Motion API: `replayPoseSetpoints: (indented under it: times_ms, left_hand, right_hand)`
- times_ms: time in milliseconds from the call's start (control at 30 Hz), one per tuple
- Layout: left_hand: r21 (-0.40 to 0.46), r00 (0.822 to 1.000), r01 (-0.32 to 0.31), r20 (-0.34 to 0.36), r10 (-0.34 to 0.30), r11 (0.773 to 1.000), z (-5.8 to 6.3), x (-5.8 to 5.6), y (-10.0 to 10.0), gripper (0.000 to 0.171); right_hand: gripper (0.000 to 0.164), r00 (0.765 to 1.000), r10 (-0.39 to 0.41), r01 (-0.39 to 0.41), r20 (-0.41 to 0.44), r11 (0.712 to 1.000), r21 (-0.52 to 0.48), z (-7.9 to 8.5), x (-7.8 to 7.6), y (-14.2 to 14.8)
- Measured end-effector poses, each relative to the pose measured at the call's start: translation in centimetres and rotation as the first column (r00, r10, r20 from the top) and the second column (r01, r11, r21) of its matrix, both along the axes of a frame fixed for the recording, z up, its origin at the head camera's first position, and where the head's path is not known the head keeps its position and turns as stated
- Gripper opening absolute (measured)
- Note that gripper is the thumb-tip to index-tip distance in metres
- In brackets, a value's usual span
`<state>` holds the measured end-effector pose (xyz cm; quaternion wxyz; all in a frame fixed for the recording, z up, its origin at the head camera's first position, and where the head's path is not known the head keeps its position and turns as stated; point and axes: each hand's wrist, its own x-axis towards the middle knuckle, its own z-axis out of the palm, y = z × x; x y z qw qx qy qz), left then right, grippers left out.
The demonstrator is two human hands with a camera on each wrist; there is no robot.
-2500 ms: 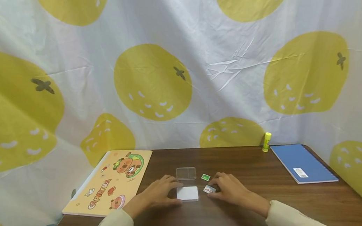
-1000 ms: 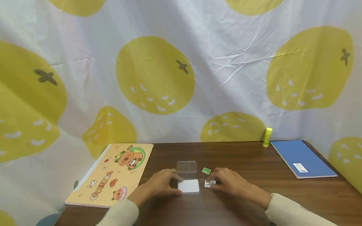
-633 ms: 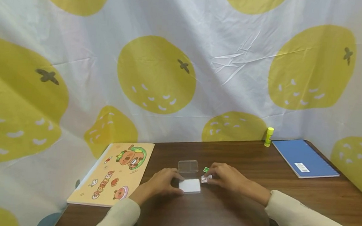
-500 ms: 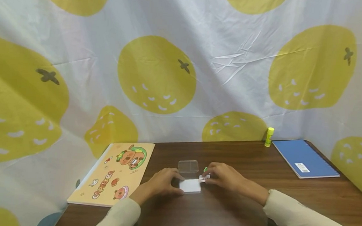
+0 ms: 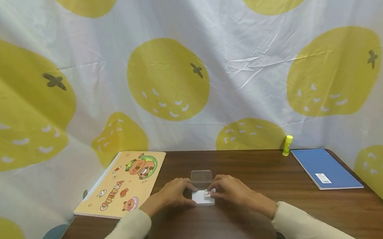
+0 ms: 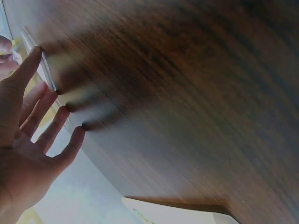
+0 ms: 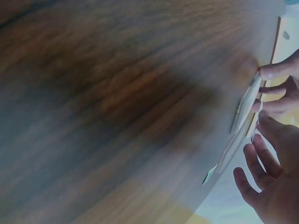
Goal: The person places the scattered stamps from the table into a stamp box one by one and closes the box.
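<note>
In the head view a shallow clear plastic box [image 5: 198,197] with a white top surface lies on the table. My left hand [image 5: 175,193] holds it at the left side, thumb at the near corner and fingers at the far one; in the left wrist view the other fingers spread beside the box. My right hand [image 5: 230,189] pinches a small printed stamp-like paper [image 5: 208,194] over the white surface; whether they touch is unclear. Behind lies a clear plastic lid [image 5: 201,176]. A green stamp-like piece [image 7: 210,175] shows in the right wrist view, but the right hand hides it from the head camera.
A yellow capybara-print notebook [image 5: 120,185] lies at the left of the brown wooden table [image 5: 237,230]. At the back right stand a yellow glue stick [image 5: 287,145] and, lying flat, a blue spiral notebook [image 5: 326,169]. A fruit-print curtain [image 5: 241,75] hangs behind the table.
My right hand has taken the small printed paper from the table and carried it left, over the white surface. The green piece has become hidden behind that hand. My left hand stays at the box.
</note>
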<state>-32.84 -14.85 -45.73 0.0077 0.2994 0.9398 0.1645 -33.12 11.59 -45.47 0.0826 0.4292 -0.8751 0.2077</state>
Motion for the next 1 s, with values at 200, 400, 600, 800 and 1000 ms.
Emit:
replayPoseSetpoints:
  times_ms: [200,400,600,800,1000]
  left_hand:
    - [0.002,1.0,0.001,0.003,-0.001,1.0,-0.1,-0.1,0.0,0.048]
    - [0.006,1.0,0.001,0.004,-0.001,1.0,0.0,-0.2,0.1,0.047]
    - [-0.005,1.0,0.0,-0.003,0.0,1.0,0.0,-0.2,0.1,0.046]
    - [-0.004,1.0,0.002,-0.002,-0.002,1.0,0.0,-0.2,0.0,0.047]
    - [-0.002,1.0,-0.005,0.006,0.005,1.0,0.0,-0.2,0.0,0.047]
  right_hand:
    - [0.018,1.0,0.003,-0.003,0.023,1.0,0.008,-0.5,0.0,-0.9]
    - [0.018,1.0,0.012,-0.012,0.007,1.0,-0.003,-0.8,0.1,-1.8]
    - [0.017,1.0,0.018,-0.018,0.0,1.0,-0.012,-0.8,0.0,-2.5]
    - [0.015,1.0,0.007,-0.007,-0.011,1.0,-0.006,-1.0,-0.1,-3.1]
    - [0.015,1.0,0.007,-0.007,-0.012,1.0,0.009,-1.1,0.0,-3.5]
